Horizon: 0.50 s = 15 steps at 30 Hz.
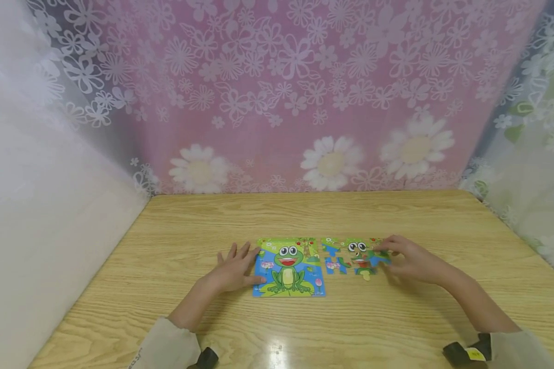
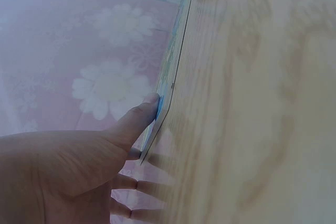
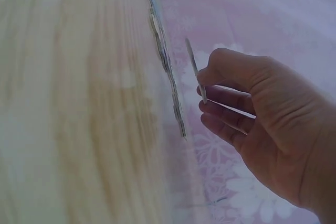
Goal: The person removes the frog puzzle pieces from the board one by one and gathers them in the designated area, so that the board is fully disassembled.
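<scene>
Beige sleeve [image 1: 171, 342] — lettering [image 1: 136, 358] unclear, right hand [image 3: 265, 103] pinching puzzle piece [image 3: 192, 59]

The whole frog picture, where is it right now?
In the head view, the whole frog picture lies on the table, with the left hand at its left edge and puzzle pieces to its right.

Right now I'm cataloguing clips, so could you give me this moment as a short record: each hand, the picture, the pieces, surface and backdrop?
Left hand: fingers spread, thumb on the left edge of the frog picture
Right hand: pinches a puzzle piece, held apart from the others
Picture: whole smiling green frog, lying left of the loose pieces
Loose pieces: show parts of a frog, gaps between some
Surface: wood-grained table
Backdrop: pink with white flowers
</scene>
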### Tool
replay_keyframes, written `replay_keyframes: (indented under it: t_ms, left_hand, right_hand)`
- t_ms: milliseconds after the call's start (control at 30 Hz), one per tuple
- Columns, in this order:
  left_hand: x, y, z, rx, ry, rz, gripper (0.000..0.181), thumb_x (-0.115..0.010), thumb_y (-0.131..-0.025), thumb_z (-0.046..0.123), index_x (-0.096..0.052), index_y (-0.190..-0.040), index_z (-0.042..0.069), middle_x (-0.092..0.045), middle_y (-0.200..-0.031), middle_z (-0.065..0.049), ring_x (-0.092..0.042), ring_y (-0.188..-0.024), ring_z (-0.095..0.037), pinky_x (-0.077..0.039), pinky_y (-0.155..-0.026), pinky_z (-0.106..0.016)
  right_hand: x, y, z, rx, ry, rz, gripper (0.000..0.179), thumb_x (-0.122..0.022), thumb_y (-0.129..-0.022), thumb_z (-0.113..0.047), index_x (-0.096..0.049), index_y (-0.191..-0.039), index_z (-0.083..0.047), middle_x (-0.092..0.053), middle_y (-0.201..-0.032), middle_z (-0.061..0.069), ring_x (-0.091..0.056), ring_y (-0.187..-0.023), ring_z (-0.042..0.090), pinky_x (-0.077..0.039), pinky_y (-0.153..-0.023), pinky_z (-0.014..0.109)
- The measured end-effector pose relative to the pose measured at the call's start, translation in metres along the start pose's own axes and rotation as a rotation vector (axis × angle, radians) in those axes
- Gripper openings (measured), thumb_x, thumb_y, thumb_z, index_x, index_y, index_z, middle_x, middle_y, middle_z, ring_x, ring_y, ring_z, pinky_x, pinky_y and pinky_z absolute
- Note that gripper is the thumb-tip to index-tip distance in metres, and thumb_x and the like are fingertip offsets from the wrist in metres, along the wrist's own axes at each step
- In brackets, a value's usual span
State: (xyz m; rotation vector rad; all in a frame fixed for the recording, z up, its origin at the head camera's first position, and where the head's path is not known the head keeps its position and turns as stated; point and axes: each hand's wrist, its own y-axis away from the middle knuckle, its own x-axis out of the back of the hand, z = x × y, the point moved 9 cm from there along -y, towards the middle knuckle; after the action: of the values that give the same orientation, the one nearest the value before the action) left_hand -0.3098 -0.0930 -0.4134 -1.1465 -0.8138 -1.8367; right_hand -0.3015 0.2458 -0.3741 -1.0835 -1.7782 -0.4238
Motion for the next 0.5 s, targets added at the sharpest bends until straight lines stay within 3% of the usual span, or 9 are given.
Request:
replay_keyframes:
  t_ms: [500]
  left_hand:
    - [-0.002, -0.002, -0.003, 0.000, -0.003, -0.003, 0.082, -0.058, -0.084, 0.052, -0.025, -0.146, 0.009, -0.014, -0.149, -0.021, -0.003, -0.132, -0.047, -0.001, -0.092, -0.071]
  right_hand:
    - [0.000, 0.013, 0.010, 0.026, 0.045, 0.010, 0.038, -0.070, -0.074, 0.002, -0.064, -0.110, -0.003, -0.055, -0.107, 0.008, -0.053, -0.094, 0.030, -0.046, -0.069, 0.040]
